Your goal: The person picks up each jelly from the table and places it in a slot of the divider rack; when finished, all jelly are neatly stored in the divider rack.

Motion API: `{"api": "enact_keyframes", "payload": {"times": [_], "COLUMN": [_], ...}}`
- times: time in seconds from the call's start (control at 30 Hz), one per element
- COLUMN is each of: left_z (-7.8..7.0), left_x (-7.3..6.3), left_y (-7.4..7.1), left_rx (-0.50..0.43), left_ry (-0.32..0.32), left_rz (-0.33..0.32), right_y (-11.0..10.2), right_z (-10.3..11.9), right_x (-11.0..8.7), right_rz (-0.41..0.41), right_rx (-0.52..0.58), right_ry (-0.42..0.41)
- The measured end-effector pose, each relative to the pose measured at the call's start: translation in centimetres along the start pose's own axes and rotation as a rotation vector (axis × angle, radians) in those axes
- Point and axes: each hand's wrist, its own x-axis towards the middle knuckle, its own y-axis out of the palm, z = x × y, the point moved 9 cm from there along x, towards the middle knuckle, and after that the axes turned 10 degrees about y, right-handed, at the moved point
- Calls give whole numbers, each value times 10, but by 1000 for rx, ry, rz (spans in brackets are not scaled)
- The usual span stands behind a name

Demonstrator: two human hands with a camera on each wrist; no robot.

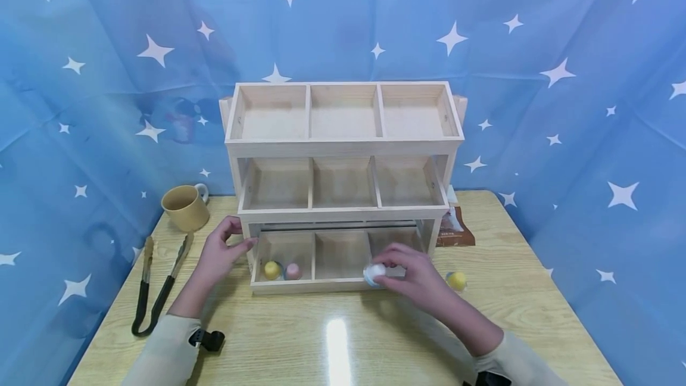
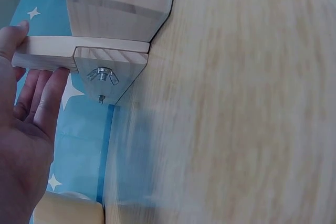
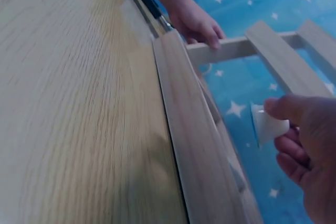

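Note:
A three-tier wooden shelf (image 1: 345, 149) stands on the table, each tier split into three compartments. My left hand (image 1: 222, 252) grips its left upright; in the left wrist view the thumb lies on one side of the wooden post (image 2: 44, 45) and the fingers on the other. Between thumb and fingers, my right hand (image 1: 409, 273) pinches a small white cup-shaped piece (image 3: 269, 125) with a light blue edge, over the front of the bottom tier's right side. The bottom left compartment holds a small yellow piece (image 1: 272, 270) and a pink one (image 1: 293, 271).
Left of the shelf are a tan mug (image 1: 186, 208) and black-handled tongs (image 1: 155, 302). Another yellow piece (image 1: 457, 280) lies on the table to the right. A brown packet (image 1: 454, 231) sits beside the shelf's right side. A blue starred curtain (image 1: 343, 22) hangs behind.

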Motion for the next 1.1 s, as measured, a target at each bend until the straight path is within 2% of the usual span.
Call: {"api": "enact_keyframes", "payload": {"times": [0.17,0.33,0.5,0.77,0.93,1.1], "left_z": [0,0,2,3,1,1], "left_x": [1,1,0,0,0,1], "left_y": [0,1,1,1,1,1], "left_rx": [8,-11,0,8,-12,-4], "left_ry": [1,-5,-9,-6,1,3], "left_rz": [-4,-1,4,4,0,0], "right_y": [15,33,52,80,98,107], "right_z": [9,15,16,15,12,6], "right_x": [17,33,48,70,78,84], "right_rz": [25,99,171,220,293,305], "right_rx": [-1,-18,-36,-58,-145,-201], "right_ry": [-3,14,37,31,50,55]}}
